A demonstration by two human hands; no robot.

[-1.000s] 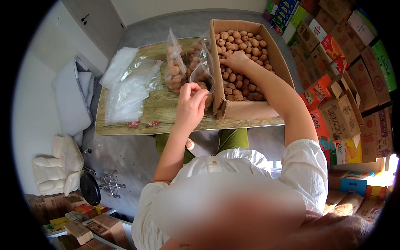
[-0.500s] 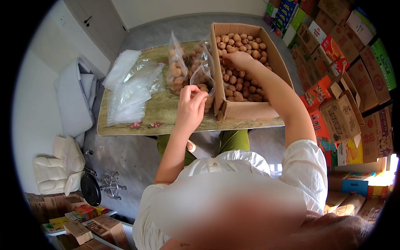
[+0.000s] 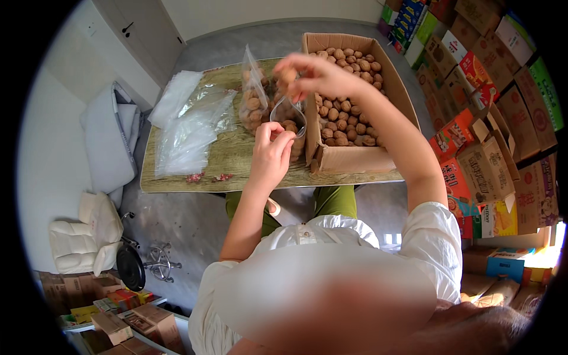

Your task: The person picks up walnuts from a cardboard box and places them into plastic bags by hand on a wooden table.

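My left hand (image 3: 272, 149) pinches the near rim of a clear plastic bag (image 3: 288, 112), whose mouth gapes upward with walnuts inside. Just above that mouth, my right hand (image 3: 316, 76) is closed on a walnut (image 3: 286, 75), slightly blurred by motion. To the right stands an open cardboard box (image 3: 361, 160) holding many loose walnuts (image 3: 346, 112). Another clear bag (image 3: 253, 100) with walnuts in it stands upright left of the one I hold. Behind my right hand, part of a further filled bag is covered.
Flat clear bags (image 3: 188, 133) lie piled on the left of the wood-patterned table (image 3: 231, 160). Stacked cartons (image 3: 485, 160) line the right side. A white chair (image 3: 83, 236) and a metal wheeled base (image 3: 160, 263) stand on the floor at left.
My right hand has come out of the cardboard box and moved left, over the bag's mouth, carrying a walnut. The left hand stays at the bag's rim.
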